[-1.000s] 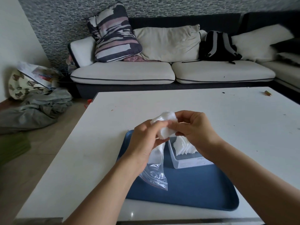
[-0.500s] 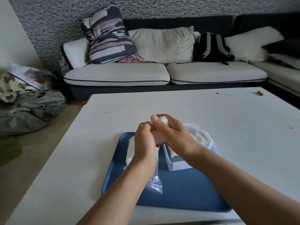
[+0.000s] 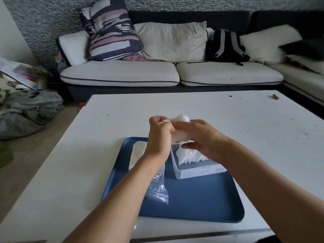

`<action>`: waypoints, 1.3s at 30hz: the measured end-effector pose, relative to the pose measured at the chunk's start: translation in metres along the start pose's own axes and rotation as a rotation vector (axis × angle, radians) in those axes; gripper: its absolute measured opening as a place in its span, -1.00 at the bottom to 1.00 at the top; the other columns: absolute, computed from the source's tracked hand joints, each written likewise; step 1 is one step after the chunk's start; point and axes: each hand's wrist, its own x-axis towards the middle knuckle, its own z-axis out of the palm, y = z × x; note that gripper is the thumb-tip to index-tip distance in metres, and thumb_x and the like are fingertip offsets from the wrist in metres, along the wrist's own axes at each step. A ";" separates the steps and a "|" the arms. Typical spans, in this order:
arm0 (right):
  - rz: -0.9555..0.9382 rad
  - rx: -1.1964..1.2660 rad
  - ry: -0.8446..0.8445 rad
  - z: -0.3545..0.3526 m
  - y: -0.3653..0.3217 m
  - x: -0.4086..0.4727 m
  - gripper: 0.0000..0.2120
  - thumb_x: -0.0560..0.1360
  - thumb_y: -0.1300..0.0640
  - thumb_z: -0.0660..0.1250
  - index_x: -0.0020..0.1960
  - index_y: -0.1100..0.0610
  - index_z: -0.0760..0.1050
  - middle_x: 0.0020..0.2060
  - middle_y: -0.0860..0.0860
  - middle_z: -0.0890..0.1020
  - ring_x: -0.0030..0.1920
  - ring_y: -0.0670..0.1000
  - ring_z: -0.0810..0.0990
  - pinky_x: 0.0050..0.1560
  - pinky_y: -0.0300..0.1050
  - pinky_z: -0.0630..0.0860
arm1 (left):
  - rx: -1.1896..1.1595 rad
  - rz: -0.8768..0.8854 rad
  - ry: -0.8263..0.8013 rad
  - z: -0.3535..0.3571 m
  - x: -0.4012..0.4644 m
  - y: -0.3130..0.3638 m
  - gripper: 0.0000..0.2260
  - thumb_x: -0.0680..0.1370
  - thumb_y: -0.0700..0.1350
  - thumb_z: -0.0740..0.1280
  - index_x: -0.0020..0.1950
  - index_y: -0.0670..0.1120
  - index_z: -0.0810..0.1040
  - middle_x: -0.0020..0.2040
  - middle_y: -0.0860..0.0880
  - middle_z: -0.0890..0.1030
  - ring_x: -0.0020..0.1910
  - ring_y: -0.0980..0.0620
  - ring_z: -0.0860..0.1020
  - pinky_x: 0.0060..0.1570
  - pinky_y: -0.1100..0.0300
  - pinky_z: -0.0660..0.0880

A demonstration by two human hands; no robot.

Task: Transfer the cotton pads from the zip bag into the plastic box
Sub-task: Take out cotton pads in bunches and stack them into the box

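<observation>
both hands (image 3: pixel 175 135) raised slightly, each grip clamped on one cotton pad wad (image 3: pixel 180 120), above one plastic box (image 3: pixel 198 171)

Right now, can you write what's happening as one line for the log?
left hand: grips cotton pads | right hand: grips same pads | plastic box: part filled | zip bag: on tray
</observation>
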 end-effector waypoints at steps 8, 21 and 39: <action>0.231 -0.399 0.264 -0.009 0.019 0.029 -0.80 0.43 0.13 0.45 -0.06 0.27 0.58 -0.29 0.18 0.66 -0.45 0.08 0.60 -0.37 -0.17 0.59 | 1.042 0.181 -0.080 -0.022 0.008 -0.026 -0.87 0.48 -0.02 0.36 -0.11 -0.06 0.65 -0.16 -0.02 0.67 -0.15 -0.08 0.62 -0.23 0.14 0.52; 0.147 -1.075 0.220 0.013 0.059 0.052 -0.89 0.29 0.35 0.32 -0.36 0.19 0.49 -0.51 0.04 0.58 -0.36 0.06 0.68 -0.46 -0.23 0.48 | 1.312 0.188 -0.526 -0.016 -0.009 -0.047 -0.89 0.49 -0.08 0.29 -0.11 0.04 0.61 -0.04 0.04 0.65 -0.06 -0.07 0.59 -0.02 0.11 0.56; -0.139 -0.969 0.512 -0.039 0.031 0.041 -0.85 0.39 0.16 0.37 -0.06 0.10 0.64 -0.12 0.08 0.70 -0.14 0.13 0.66 -0.15 -0.07 0.62 | 1.271 0.268 -0.308 -0.019 0.000 -0.045 -0.80 0.53 0.08 0.34 -0.10 -0.04 0.63 -0.04 0.00 0.64 0.00 -0.05 0.62 0.00 0.07 0.58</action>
